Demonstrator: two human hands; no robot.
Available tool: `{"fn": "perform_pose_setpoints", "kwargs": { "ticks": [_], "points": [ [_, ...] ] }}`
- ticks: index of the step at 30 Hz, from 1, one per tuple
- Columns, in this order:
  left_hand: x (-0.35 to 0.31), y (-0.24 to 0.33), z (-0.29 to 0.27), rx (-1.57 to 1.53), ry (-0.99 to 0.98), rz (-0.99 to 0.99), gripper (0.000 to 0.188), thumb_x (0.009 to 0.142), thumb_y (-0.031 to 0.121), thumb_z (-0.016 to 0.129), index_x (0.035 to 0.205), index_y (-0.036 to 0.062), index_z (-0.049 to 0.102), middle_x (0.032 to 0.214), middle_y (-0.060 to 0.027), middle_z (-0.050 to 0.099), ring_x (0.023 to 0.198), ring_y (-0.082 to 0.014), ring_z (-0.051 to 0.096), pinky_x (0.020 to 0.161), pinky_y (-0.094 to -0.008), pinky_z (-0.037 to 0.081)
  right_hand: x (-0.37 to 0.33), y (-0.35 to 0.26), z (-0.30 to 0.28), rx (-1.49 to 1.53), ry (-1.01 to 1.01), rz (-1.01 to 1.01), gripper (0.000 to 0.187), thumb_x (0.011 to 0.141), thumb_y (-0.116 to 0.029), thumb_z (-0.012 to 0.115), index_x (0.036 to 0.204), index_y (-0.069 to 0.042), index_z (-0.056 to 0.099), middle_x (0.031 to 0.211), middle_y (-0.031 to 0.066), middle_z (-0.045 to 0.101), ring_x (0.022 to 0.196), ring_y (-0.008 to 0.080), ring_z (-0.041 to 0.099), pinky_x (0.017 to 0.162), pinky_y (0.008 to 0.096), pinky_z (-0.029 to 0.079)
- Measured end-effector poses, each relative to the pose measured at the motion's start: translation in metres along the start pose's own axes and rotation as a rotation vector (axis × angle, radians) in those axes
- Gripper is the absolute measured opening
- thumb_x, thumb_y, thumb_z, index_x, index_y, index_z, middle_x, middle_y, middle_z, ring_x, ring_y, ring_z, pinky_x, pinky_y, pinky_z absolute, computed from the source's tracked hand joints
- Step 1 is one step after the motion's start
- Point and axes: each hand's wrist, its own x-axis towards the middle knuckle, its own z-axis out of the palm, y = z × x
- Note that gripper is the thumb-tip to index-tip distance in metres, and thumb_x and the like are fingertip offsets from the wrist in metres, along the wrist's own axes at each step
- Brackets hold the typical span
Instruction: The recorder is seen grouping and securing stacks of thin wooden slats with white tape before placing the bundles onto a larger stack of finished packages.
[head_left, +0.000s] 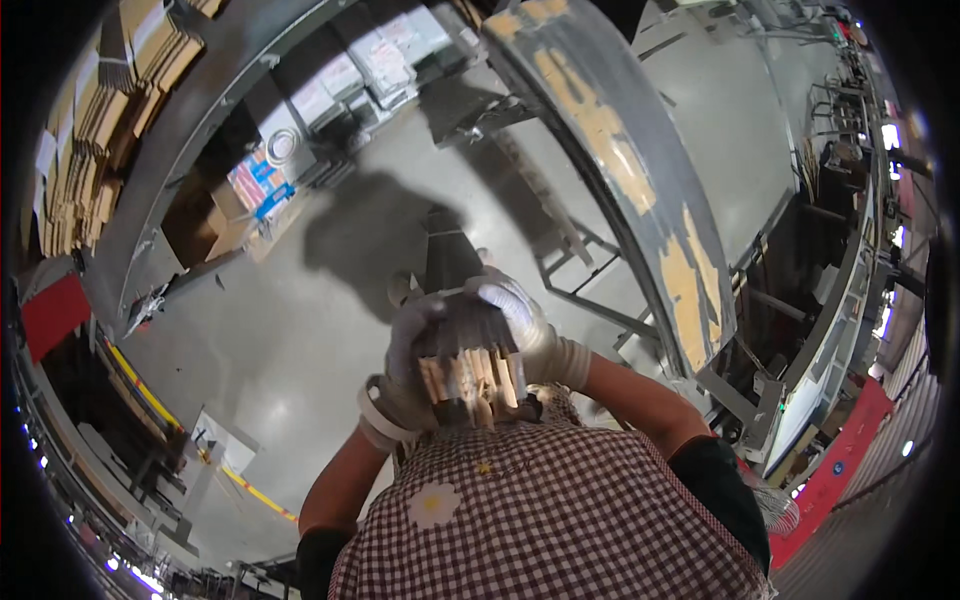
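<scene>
In front of my checked apron (520,500) I hold a bundle of long dark strips (462,325). Their pale, wood-coloured ends face me, and the far part tapers away over the floor, with a thin band around it. My left hand (408,345), in a whitish glove, is closed around the bundle's left side. On the right side, my right hand (522,318), gloved the same way, grips it with the thumb side on top. Some fingertips are hidden beneath the strips. The near ends are close to my body; whether they touch the apron I cannot tell.
A narrow grey bench top (610,140) with worn tan patches stands at the right, above a dark metal frame (600,300). Brown stacked strips (110,130) lie far left. An open cardboard box (210,225) and white packages (375,65) sit beyond. Yellow tape (145,385) is at left.
</scene>
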Motion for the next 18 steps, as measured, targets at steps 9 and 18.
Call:
{"fn": "perform_pose_setpoints", "kwargs": {
  "ticks": [9,18],
  "points": [
    [-0.041,-0.049,-0.031,-0.339,-0.079,-0.262,0.041,0.096,0.013,0.055,0.135,0.0052,0.043,0.135,-0.0113,0.053,0.122,-0.0248,0.053,0.104,-0.0411,0.046,0.001,-0.003,0.024,0.021,0.140,-0.093,0.098,0.067,-0.052,0.078,0.138,0.001,0.037,0.127,0.0270,0.050,0.117,0.0456,0.051,0.105,0.0615,0.034],
    [-0.021,-0.036,-0.042,0.046,-0.063,0.618,0.026,0.092,0.013,0.057,0.119,0.0105,0.059,0.119,-0.0114,0.061,0.109,-0.0265,0.059,0.104,-0.0417,0.044,0.014,-0.019,0.038,0.042,0.193,-0.341,0.102,0.065,-0.056,0.077,0.141,-0.001,0.035,0.130,0.0259,0.050,0.119,0.0411,0.052,0.108,0.0617,0.031]
  ]
}}
